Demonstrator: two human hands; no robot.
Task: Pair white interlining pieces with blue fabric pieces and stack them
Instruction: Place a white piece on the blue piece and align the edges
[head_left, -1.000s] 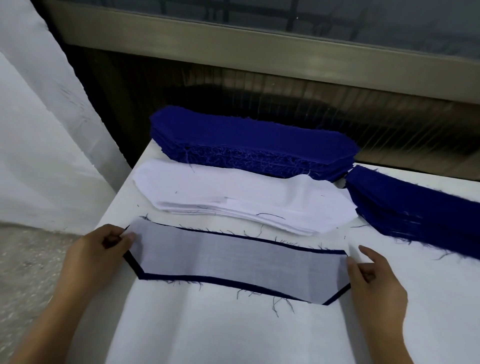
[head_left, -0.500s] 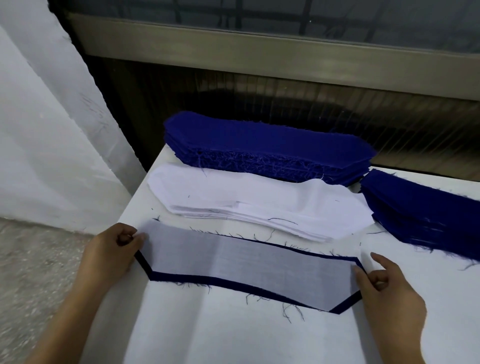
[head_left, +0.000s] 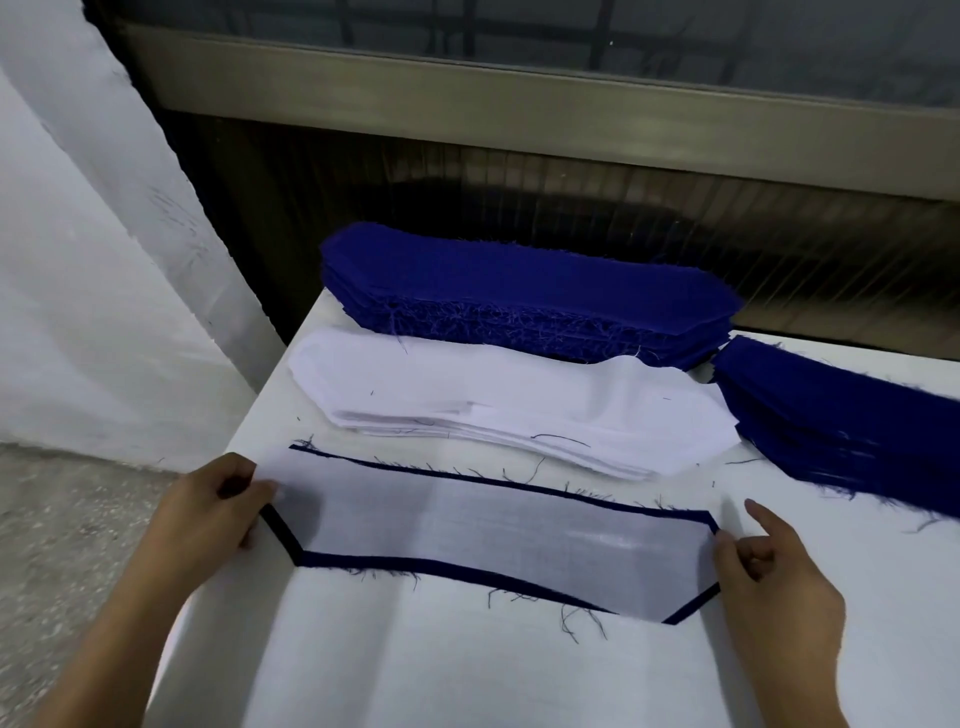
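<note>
A sheer white interlining piece (head_left: 483, 535) lies flat on a blue fabric piece (head_left: 363, 561), whose dark edge shows all around it. My left hand (head_left: 208, 514) pinches the pair's left end between thumb and fingers. At the right end my right hand (head_left: 774, 571) grips the corner, its index finger raised. Behind the pair lies a stack of white interlining pieces (head_left: 467, 395). Farther back sits a thick stack of blue fabric pieces (head_left: 519, 291).
A second blue stack (head_left: 841, 415) lies at the right of the white table (head_left: 467, 675). The table's left edge drops to a grey floor (head_left: 62, 519). A dark wall and metal window sill (head_left: 519, 114) stand behind; white cloth (head_left: 78, 260) hangs at left.
Both hands have stayed on the two ends of the pair. The interlining's left end has shifted slightly over the blue piece. The camera has moved, so everything sits lower right.
</note>
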